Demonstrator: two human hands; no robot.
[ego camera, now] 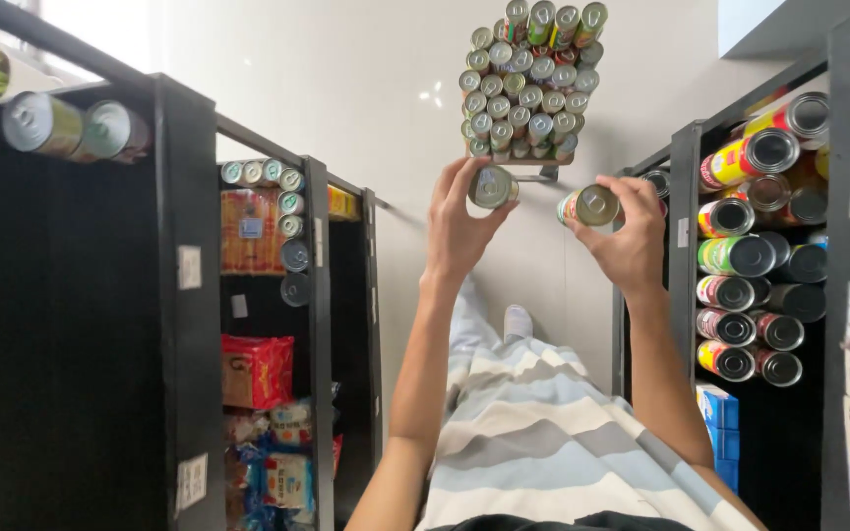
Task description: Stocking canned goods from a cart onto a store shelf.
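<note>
One can [493, 187] is gripped by left hand [459, 231] fingers, another can [590, 206] by right hand [632, 241] fingers, just below stacked cans [533, 84]; shelves [755, 265] alongside.

Pale floor [277, 88], running as an aisle between black shelving. On floor at far end: cart or crate [544, 175], barely visible under dense load of cans [533, 84], ends up. Left shelving unit [174, 295]: two cans [71, 128] on top tier nearest; further bay stocked with column of cans [287, 221], orange wrapped pack [248, 231], red bag [256, 369], mixed packets [277, 462] below. Right shelving unit [686, 197]: tiers packed with cans lying end-out [755, 256], red, yellow, green labels; blue boxes [718, 408] on lower tier. Paper tags [189, 267] fixed to shelf uprights.
</note>
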